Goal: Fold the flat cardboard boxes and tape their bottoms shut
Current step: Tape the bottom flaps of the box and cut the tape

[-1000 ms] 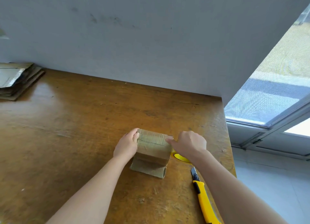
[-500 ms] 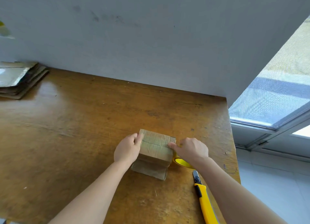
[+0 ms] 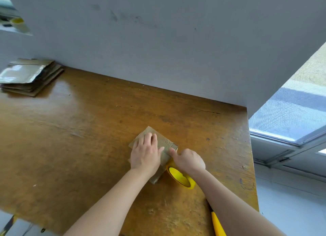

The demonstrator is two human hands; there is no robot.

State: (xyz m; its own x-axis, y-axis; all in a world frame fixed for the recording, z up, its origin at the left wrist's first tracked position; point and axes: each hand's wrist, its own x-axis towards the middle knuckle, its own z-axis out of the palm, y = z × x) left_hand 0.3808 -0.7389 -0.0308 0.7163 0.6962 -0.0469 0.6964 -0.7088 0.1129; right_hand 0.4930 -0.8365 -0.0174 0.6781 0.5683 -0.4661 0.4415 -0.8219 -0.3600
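Note:
A small folded cardboard box [image 3: 165,141] stands on the wooden table [image 3: 88,138], turned at an angle, with its closed flaps facing up. My left hand [image 3: 146,155] lies flat on top of it, fingers straight, pressing down. My right hand [image 3: 187,160] is at the box's right edge. Its fingers are curled over the upper rim of a yellow tape roll [image 3: 180,178], and its thumb tip touches the top of the box. The roll leans tilted against the side of the box. Much of the box is hidden under my hands.
A stack of flat cardboard boxes [image 3: 30,76] lies at the table's far left by the grey wall. A yellow utility knife [image 3: 217,224] lies near the front right edge, partly under my right forearm. The table's right edge drops off beside a window.
My left hand moved from the box's left side onto its top and now lies flat. The box turned at an angle. My right hand stays at the right edge, and the roll shows more.

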